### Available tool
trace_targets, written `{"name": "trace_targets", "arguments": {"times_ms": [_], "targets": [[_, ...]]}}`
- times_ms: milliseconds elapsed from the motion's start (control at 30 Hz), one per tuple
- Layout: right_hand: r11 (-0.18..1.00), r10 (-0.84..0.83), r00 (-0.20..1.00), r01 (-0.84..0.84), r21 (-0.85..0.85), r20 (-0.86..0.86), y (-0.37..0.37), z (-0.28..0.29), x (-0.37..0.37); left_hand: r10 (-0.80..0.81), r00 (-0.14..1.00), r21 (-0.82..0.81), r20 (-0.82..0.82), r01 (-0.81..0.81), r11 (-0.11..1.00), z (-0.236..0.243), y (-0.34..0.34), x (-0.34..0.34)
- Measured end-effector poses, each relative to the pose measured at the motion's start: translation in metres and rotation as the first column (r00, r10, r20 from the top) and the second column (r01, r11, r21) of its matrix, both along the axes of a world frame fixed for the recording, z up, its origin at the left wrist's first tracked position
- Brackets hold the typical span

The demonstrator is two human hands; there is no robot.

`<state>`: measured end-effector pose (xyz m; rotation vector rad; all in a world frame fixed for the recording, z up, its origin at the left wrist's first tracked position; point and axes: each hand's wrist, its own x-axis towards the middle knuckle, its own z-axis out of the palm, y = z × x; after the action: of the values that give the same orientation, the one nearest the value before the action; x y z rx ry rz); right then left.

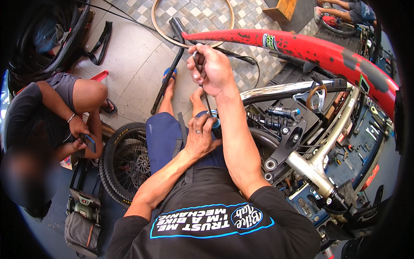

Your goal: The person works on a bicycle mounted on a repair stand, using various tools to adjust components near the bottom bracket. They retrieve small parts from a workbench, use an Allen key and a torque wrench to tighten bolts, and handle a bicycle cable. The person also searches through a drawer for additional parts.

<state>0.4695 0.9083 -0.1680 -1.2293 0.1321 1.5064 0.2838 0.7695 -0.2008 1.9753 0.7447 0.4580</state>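
My right hand (210, 69) is raised in front of me, its fingers closed around a slim tool with a thin dark shaft (208, 103). The shaft points down to a small part with a blue ring (214, 116) over my lap. My left hand (200, 137) is wrapped about that blue-ringed part, a ring on one finger. Most of the part lies hidden under the fingers and behind my right forearm. Just right of my forearm is a bare bicycle frame (319, 159) with a black linkage (282, 146) and a dark rear shock (267, 121).
A scuffed red bicycle frame tube (302, 45) arches across the top right. Tools lie on a blue mat (366, 142) at the right. On my left, a person (56, 112) sits holding a phone-like object beside a bicycle wheel (127, 159). A grey bag (82, 231) stands at lower left.
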Motion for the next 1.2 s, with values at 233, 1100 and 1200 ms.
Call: {"name": "trace_targets", "arguments": {"times_ms": [233, 1100, 1200], "targets": [[0.998, 0.008, 0.954, -0.026, -0.055, -0.3, -0.002, -0.04, 0.021, -0.03, 1.0, 0.01, 0.008, 0.03, 1.0, 0.0, 0.001, -0.001], [0.783, 0.428, 0.275, -0.588, -0.202, 0.861, -0.005, 0.015, -0.016, 0.001, 1.0, -0.025, 0.014, 0.0, 1.0, 0.0, 0.0, 0.0], [0.811, 0.391, 0.468, -0.583, -0.056, 0.793, 0.0, 0.012, -0.012, -0.012, 1.0, -0.029, -0.001, 0.012, 1.0, -0.001, -0.002, 0.0]]}}
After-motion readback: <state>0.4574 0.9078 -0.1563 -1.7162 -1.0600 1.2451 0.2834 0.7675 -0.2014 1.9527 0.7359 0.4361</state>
